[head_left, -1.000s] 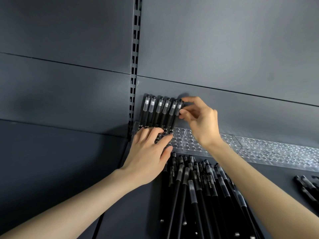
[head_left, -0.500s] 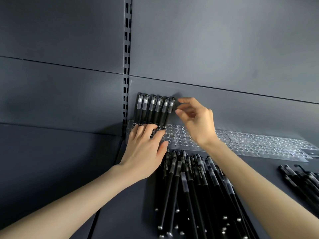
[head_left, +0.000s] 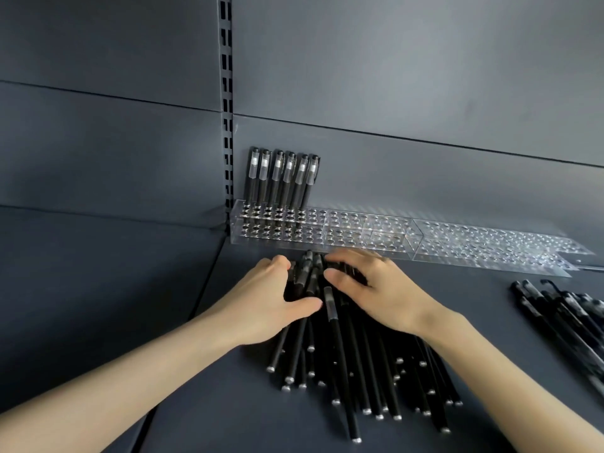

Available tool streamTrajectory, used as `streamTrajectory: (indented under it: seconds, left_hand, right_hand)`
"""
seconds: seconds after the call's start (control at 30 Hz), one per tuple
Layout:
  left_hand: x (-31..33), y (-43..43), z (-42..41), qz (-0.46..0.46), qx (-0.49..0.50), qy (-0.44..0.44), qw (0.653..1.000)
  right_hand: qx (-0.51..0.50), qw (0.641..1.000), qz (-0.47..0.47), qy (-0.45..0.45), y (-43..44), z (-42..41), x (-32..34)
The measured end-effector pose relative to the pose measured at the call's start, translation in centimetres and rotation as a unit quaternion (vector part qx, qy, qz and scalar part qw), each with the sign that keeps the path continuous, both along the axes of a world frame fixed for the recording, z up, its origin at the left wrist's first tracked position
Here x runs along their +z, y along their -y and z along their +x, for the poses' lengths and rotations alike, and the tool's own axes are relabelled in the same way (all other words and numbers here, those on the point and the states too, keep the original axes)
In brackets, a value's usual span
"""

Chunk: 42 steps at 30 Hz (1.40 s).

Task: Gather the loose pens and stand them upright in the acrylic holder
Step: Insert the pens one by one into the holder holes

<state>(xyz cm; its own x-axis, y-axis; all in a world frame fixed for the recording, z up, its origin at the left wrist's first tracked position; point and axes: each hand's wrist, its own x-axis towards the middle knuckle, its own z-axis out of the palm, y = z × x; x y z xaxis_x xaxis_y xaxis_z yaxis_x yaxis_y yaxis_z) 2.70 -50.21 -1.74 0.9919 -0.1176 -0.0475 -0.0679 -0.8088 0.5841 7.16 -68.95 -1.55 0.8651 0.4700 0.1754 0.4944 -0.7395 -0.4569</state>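
A heap of loose black pens (head_left: 353, 361) lies on the dark shelf, caps pointing toward the wall. My left hand (head_left: 271, 295) curls over the heap's left cap end, with fingers above and thumb below several pens. My right hand (head_left: 376, 286) covers the right cap end, its thumb and forefinger closing round pens there. Behind them the clear acrylic holder (head_left: 346, 232) stands against the back wall. Several black pens (head_left: 281, 178) stand upright in the back row at its left end. Most of its holes hold nothing.
A second clear holder (head_left: 490, 246) continues the row to the right. Another pile of black pens (head_left: 568, 318) lies at the right edge. A slotted metal upright (head_left: 226, 125) runs up the wall left of the holder. The grey shelf panel (head_left: 98, 273) extends to the left.
Both hands have come down from the holder and the standing pens onto the loose heap. The view has tilted down, and the standing row is no longer touched.
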Motion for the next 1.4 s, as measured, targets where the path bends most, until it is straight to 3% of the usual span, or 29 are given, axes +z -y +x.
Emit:
streamTrajectory:
  seconds: [0.23, 0.43, 0.53, 0.67, 0.87, 0.97, 1.07, 1.17, 1.3, 1.4]
  left_hand:
    - [-0.9, -1.0, 0.7, -0.066, 0.051, 0.036, 0.996]
    - [-0.7, -0.6, 0.3, -0.196, 0.076, 0.07, 0.975]
    - [0.2, -0.3, -0.1, -0.293, 0.077, 0.109, 0.947]
    - [1.1, 0.7, -0.6, -0.386, 0.043, 0.117, 0.914]
    - [1.5, 1.5, 0.3, -0.421, 0.03, 0.175, 0.89]
    - [1.7, 1.7, 1.3, -0.474, 0.026, 0.155, 0.866]
    - [1.8, 1.9, 2.4, -0.482, 0.027, 0.155, 0.862]
    - [1.9, 2.3, 3.5, -0.489, 0.031, 0.157, 0.858]
    - [2.1, 1.7, 5.5, -0.414, 0.083, 0.24, 0.874]
    - [2.0, 0.7, 6.6, -0.372, 0.109, 0.272, 0.881]
  right_hand:
    - [-0.016, 0.999, -0.015, 0.028, -0.2, -0.6, -0.5]
    - [-0.023, 0.999, -0.005, 0.041, -0.1, -1.0, -0.3]
    - [-0.025, 0.992, 0.118, 0.022, -0.5, -1.3, 0.7]
    - [-0.001, 0.928, 0.366, -0.075, -1.7, -1.3, 2.2]
    - [-0.01, 0.881, 0.461, -0.102, -2.1, -0.3, 3.3]
    - [-0.012, 0.859, 0.504, -0.091, -1.8, 0.6, 3.9]
    - [-0.02, 0.841, 0.534, -0.091, -2.0, 1.4, 4.2]
    - [-0.029, 0.848, 0.524, -0.077, -2.5, 2.4, 4.6]
    - [-0.06, 0.878, 0.472, 0.055, -2.7, 4.9, 6.0]
    - [-0.077, 0.877, 0.457, 0.129, -3.2, 6.7, 6.8]
